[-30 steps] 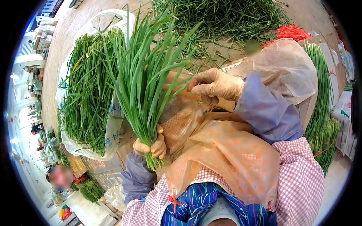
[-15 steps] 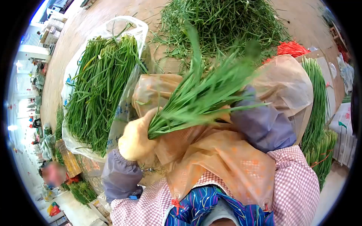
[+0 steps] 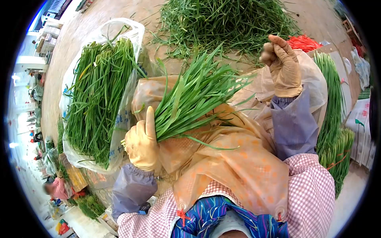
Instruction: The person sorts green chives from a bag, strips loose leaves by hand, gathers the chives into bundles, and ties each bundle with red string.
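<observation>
My left hand [image 3: 142, 146], in a tan rubber glove, is closed around a bunch of garlic chives [image 3: 194, 99]. Pale stem ends poke out on its left side, one digit points up along the bunch, and the leaves fan out up and right over my apron-covered lap. My right hand [image 3: 282, 65], gloved too and with dirty fingertips, is raised at the upper right, apart from the bunch. Its fingers are curled in, and nothing shows in them. Left of my left hand, a clear plastic bag [image 3: 137, 29] holds a large stack of garlic chives [image 3: 101, 95].
A heap of loose green leaves [image 3: 230, 25] lies on the floor ahead. Red ties [image 3: 303, 43] sit beyond my right knee. Long chives [image 3: 331, 103] and a tied bundle [image 3: 339, 152] line my right side. Another person [image 3: 59, 188] is at the far left.
My right hand has come out from behind the leaves and risen to the upper right. The blurred bunch has settled lower, still in my left hand.
</observation>
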Demonstrator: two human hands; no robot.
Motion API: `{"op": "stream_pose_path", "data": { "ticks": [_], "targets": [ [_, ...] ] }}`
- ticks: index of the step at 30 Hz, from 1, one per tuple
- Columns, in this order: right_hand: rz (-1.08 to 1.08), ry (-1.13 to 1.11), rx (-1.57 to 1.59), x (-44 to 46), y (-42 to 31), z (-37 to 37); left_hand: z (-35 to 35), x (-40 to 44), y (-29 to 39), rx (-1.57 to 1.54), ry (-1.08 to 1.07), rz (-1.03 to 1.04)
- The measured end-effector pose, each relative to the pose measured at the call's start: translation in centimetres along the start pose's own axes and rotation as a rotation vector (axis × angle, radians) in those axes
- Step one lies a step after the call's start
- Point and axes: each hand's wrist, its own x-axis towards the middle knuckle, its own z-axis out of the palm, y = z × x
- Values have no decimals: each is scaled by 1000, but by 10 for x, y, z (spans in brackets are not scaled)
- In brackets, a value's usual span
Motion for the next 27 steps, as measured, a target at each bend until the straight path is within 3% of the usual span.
{"op": "stream_pose_path", "data": {
  "ticks": [4, 10, 12, 13, 16, 19, 23, 24, 27],
  "targets": [
    [-12, -88, -123, -7, -8, 19, 6, -4, 0, 0, 78, 24],
    [222, -215, -646, 0, 12, 34, 15, -8, -3, -23, 185, 56],
    [122, -317, -894, 9, 30, 22, 16, -8, -4, -25, 183, 61],
    [179, -353, -955, 11, 31, 23, 17, -8, -4, -27, 182, 63],
    [286, -458, -847, 16, 49, 9, 16, -10, -6, -12, 175, 76],
    [417, -405, -635, 8, 64, 16, 18, -9, -4, -5, 212, 76],
    [166, -302, -827, 9, 77, 19, 11, -6, -3, 16, 108, 73],
    [50, -146, -753, 7, 88, 20, 9, -6, -3, 20, 90, 67],
    [17, 154, -506, 25, 83, -6, 7, -6, -2, 30, 64, 62]
  ]
}}
